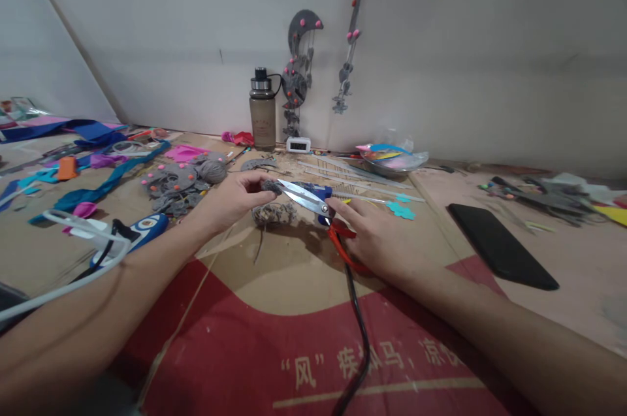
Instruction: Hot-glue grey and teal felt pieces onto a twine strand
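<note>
My left hand pinches a small dark grey fuzzy piece between thumb and fingers; whether it is felt or yarn I cannot tell. My right hand grips scissors with red handles, their blades pointing left. The blade tips reach the grey piece. Just below the blades lies a small pile of grey scraps on the cardboard. Behind the scissors shows part of a blue tool, mostly hidden. A black cord runs from beneath my right hand toward me.
Left of centre sit grey felt pieces with pink dots and a grey yarn ball. A bottle and small clock stand by the wall. Clear sticks lie behind my hands; a black phone lies right.
</note>
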`<state>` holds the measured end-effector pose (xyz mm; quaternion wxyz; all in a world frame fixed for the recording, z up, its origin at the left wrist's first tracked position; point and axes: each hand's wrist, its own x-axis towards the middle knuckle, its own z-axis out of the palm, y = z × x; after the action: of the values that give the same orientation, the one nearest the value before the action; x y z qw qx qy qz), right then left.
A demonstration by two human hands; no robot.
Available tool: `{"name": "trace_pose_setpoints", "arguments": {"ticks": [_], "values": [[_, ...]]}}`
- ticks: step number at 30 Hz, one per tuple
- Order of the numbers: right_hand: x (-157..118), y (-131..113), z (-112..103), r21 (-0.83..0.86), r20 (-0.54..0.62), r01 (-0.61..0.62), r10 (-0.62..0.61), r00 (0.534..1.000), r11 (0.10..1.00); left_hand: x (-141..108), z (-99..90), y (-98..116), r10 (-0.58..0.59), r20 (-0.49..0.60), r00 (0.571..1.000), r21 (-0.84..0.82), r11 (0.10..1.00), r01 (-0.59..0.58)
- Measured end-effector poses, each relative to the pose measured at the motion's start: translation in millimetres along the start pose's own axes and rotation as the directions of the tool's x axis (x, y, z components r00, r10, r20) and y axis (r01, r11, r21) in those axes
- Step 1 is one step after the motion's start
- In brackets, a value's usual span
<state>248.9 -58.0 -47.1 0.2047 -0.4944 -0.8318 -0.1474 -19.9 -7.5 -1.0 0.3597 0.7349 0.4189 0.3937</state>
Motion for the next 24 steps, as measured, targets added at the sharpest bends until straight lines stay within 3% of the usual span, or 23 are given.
{"name": "trace_pose_setpoints", "arguments": {"ticks": [24], "values": [[-1.6,2.4,0.2,0.018,0.041,0.026,-0.027,0.999,0.999,-0.9,0.5,5.2,-0.019,0.034,0.999,0.038,0.999,0.018]]}}
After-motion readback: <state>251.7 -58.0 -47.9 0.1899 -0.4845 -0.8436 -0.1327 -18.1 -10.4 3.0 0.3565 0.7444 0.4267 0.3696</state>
